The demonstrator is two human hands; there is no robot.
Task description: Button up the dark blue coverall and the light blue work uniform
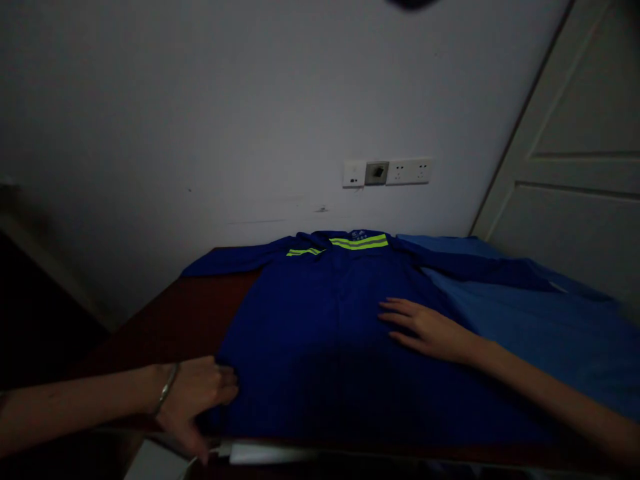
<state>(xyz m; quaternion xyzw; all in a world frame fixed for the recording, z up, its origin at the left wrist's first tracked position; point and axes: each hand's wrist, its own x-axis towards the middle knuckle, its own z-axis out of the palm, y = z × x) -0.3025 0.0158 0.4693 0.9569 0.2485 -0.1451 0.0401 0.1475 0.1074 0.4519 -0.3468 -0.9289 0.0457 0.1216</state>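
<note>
A dark blue work jacket (300, 320) with yellow-green reflective strips (359, 243) lies spread on a reddish-brown table (200, 310), its collar toward the wall and its sleeves stretched to both sides. My left hand (197, 392), with a bracelet (167, 389) at the wrist, rests at the jacket's lower left edge. Its fingers bend onto the cloth, and the thumb points apart toward the table's front edge. On the jacket's right half my right hand (425, 327) lies flat, fingers stretched out and slightly spread.
Light blue cloth (530, 327) covers the table's right side, partly under the jacket's sleeve. Behind is a wall with sockets (409, 171) and a switch plate (377, 173). A panelled door (575, 173) stands at the right. White objects (270, 454) show below the table's front edge.
</note>
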